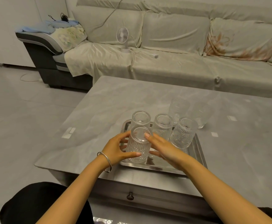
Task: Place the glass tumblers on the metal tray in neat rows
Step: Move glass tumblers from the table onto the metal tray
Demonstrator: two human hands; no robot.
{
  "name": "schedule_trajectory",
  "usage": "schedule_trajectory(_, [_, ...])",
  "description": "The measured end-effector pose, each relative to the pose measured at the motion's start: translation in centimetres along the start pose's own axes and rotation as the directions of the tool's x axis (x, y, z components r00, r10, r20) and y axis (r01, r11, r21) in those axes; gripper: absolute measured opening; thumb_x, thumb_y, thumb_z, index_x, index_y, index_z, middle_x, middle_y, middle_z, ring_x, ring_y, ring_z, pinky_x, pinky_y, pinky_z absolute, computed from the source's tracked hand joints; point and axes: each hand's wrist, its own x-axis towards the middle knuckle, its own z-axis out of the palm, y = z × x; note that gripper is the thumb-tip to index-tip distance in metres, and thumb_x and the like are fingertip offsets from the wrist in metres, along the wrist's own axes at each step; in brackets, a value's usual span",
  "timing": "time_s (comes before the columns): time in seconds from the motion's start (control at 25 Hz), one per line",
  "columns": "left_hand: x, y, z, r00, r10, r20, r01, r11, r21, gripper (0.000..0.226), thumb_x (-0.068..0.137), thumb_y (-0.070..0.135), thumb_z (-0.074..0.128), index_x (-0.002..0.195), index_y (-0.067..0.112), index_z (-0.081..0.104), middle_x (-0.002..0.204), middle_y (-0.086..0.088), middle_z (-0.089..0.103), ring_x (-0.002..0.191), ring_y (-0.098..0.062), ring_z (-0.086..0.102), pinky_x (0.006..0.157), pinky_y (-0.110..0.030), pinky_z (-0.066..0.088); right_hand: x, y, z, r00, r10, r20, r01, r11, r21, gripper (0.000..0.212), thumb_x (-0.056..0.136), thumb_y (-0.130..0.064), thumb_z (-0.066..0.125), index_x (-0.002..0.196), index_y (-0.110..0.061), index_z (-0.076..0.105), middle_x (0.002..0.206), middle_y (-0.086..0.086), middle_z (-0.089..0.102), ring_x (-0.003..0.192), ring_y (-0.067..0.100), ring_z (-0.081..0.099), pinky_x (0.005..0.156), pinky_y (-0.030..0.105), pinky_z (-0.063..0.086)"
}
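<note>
You have both hands around one ribbed tumbler (137,145) at the tray's (198,147) near left corner: your left hand (115,150) cups its left side, your right hand (162,147) its right, fingers (148,136) curled onto the glass and clamping it between them. Whether its base has touched the metal yet I cannot tell. Three more tumblers stand along the tray's far edge, one at the left (141,118), one in the middle (163,125), one at the right (183,132). Two others (178,109) (201,114) wait on the desk (99,102) beyond the tray's far right corner. You seem to be starting the near row; next, line this glass up under the far left one, let go gently, then reach for the pair on the desk
</note>
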Motion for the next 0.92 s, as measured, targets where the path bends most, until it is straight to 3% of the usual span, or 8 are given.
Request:
schedule_trajectory(0.12, [-0.1, -0.8, 0.3, 1.0, -0.003, -0.002, 0.003, 1.0, -0.015, 0.066, 0.05, 0.05, 0.08, 0.104, 0.063, 0.045, 0.109, 0.024, 0.057, 0.096, 0.007, 0.057, 0.074, -0.004, 0.047, -0.1, 0.2, 0.3, 1.0, 0.019, -0.018, -0.019, 1.0, -0.001, 0.019, 0.087, -0.057, 0.047, 0.105, -0.061, 0.049, 0.117, -0.034, 0.052, 0.116, -0.004, 0.048, 0.099, 0.028, 0.038])
schedule_trajectory(0.24, [-0.1, -1.2, 0.5, 1.0, -0.007, -0.008, 0.007, 0.999, -0.033, 0.063, 0.05, 0.048, 0.081, 0.101, 0.064, 0.047, 0.108, 0.022, 0.059, 0.097, 0.012, 0.058, 0.074, -0.005, 0.047, 0.0, 0.3, 0.4, 1.0, 0.012, -0.013, -0.012, 1.0, 0.01, 0.016, 0.088, -0.053, 0.048, 0.099, -0.065, 0.05, 0.101, -0.046, 0.054, 0.1, -0.018, 0.051, 0.091, 0.019, 0.04])
schedule_trajectory(0.44, [0.0, -1.5, 0.5, 1.0, -0.011, -0.006, 0.01, 0.999, -0.04, 0.064, 0.05, 0.049, 0.08, 0.102, 0.063, 0.047, 0.107, 0.023, 0.058, 0.097, 0.018, 0.055, 0.072, -0.003, 0.046, 0.7, 1.1, 0.4, 1.0, -0.001, -0.01, 0.002, 1.0, 0.012, 0.024, 0.088, -0.052, 0.048, 0.11, -0.059, 0.045, 0.112, -0.039, 0.048, 0.111, -0.009, 0.047, 0.102, 0.027, 0.036])
schedule_trajectory(0.76, [0.4, -2.0, -0.1, 0.999, -0.034, 0.037, 0.035, 0.999, -0.027, 0.066, 0.058, 0.034, 0.083, 0.107, 0.056, 0.046, 0.108, 0.026, 0.057, 0.095, 0.021, 0.054, 0.072, -0.002, 0.045, 1.2, 1.1, 0.7, 1.0, -0.016, -0.007, 0.016, 1.0, -0.002, 0.03, 0.087, -0.054, 0.05, 0.116, -0.054, 0.045, 0.119, -0.031, 0.048, 0.123, 0.003, 0.043, 0.104, 0.032, 0.035])
schedule_trajectory(0.92, [0.6, -2.1, -0.1, 0.998, -0.043, 0.044, 0.045, 0.999, -0.029, 0.066, 0.06, 0.028, 0.083, 0.106, 0.056, 0.045, 0.108, 0.027, 0.055, 0.093, 0.023, 0.053, 0.071, 0.0, 0.044, 1.3, 1.2, 0.7, 1.0, -0.018, -0.026, 0.018, 1.0, 0.004, 0.045, 0.087, -0.053, 0.051, 0.13, -0.041, 0.044, 0.134, -0.015, 0.049, 0.126, 0.009, 0.044, 0.109, 0.038, 0.034])
